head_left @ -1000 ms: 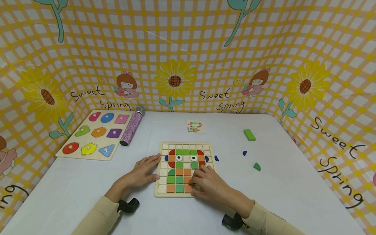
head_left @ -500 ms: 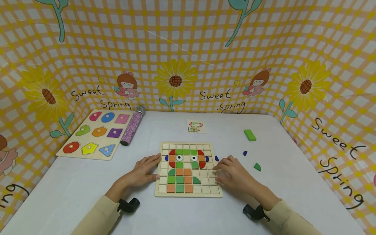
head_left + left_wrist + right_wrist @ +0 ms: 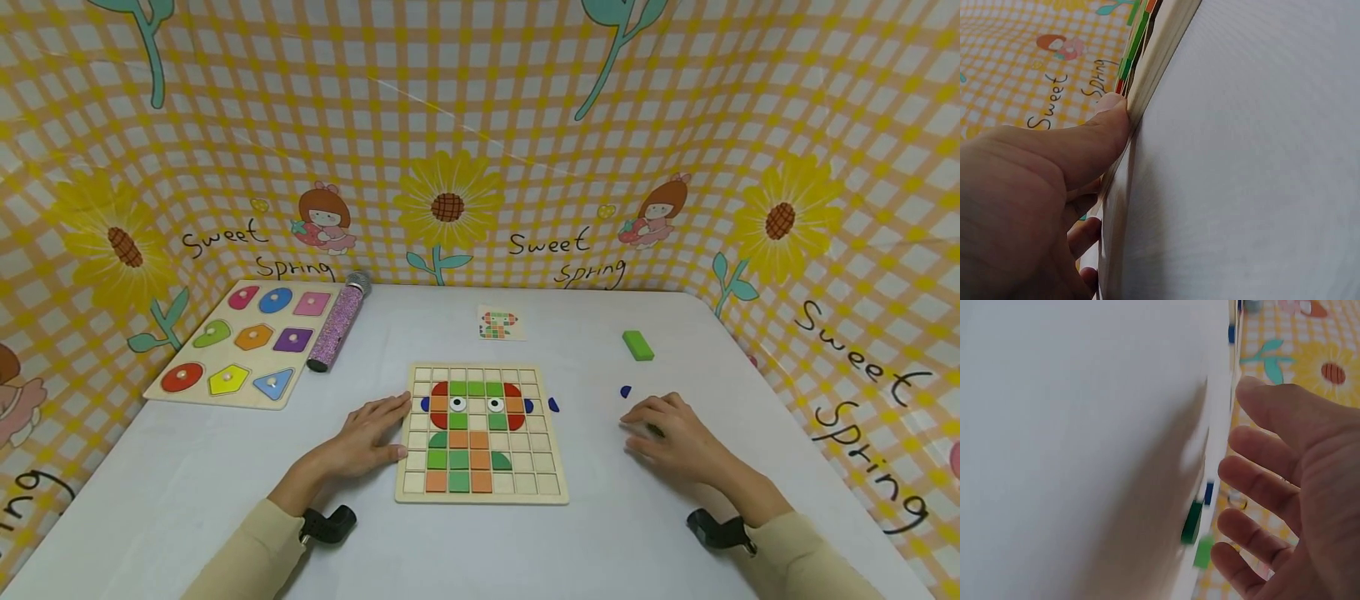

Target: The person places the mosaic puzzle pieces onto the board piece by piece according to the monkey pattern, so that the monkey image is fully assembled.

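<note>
A square wooden grid board [image 3: 527, 482] lies on the table, bearing a figure of red, orange, green and blue pieces with two eye tiles. My left hand [image 3: 360, 442] rests at the board's left edge, fingers extended; its thumb [image 3: 1107, 115] touches the rim in the left wrist view. To the right of the board, my right hand [image 3: 678, 442] hovers with parted fingers over a dark green quarter-round piece [image 3: 1192, 523], which the fingers mostly hide in the head view. A dark green quarter-round tile [image 3: 501, 460] sits in the board's lower right part.
Two blue half-round pieces [image 3: 553, 404] and a light green block [image 3: 637, 345] lie right of the board. Behind it is a pattern card [image 3: 501, 322]. At the left are a glittery microphone [image 3: 336, 325] and a shape puzzle board [image 3: 247, 358]. Patterned cloth walls enclose the table.
My right hand has left the board, leaving a dark green quarter-round tile there, and moved right to the loose quarter-round piece. The left hand stays at the board's edge.
</note>
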`<state>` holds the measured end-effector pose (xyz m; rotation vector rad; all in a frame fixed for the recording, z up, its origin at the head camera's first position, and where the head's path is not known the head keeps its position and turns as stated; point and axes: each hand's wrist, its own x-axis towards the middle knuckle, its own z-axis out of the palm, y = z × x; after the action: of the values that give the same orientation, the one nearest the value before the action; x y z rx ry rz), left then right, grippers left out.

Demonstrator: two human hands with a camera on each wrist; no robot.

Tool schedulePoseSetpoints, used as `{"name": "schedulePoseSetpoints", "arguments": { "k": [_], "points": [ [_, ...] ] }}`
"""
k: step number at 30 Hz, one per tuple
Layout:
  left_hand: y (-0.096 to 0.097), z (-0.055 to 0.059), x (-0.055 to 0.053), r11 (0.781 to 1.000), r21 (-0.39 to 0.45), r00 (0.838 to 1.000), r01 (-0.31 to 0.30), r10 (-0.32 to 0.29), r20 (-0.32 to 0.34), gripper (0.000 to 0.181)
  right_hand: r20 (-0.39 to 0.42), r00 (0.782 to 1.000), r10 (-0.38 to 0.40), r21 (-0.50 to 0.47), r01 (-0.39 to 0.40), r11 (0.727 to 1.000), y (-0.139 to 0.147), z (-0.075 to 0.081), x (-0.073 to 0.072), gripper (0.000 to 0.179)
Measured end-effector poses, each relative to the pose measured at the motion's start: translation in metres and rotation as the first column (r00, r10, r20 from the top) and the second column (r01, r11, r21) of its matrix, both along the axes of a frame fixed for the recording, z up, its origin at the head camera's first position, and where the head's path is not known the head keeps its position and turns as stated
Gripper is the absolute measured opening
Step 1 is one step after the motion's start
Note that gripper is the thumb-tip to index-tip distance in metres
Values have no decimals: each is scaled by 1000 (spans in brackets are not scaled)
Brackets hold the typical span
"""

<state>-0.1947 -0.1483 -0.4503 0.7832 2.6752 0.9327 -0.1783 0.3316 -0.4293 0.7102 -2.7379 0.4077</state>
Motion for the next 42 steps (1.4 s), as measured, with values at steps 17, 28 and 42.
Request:
{"name": "schedulePoseSetpoints", "arguments": {
  "k": [17,28,42],
  "points": [
    [1,-1,0,1000,-4,1000,-2,2,-6,70,73,989,-125,109,117,987,36,3,1,28],
    [0,0,0,1000,0,1000,12,-12,-5,70,97,975,-197,89,189,978,52,1,7,27],
    [0,-1,0,1000,3,1000,15,-15,-10,70,-58,998,-37,15,38,999,14,8,11,23]
  ]
}}
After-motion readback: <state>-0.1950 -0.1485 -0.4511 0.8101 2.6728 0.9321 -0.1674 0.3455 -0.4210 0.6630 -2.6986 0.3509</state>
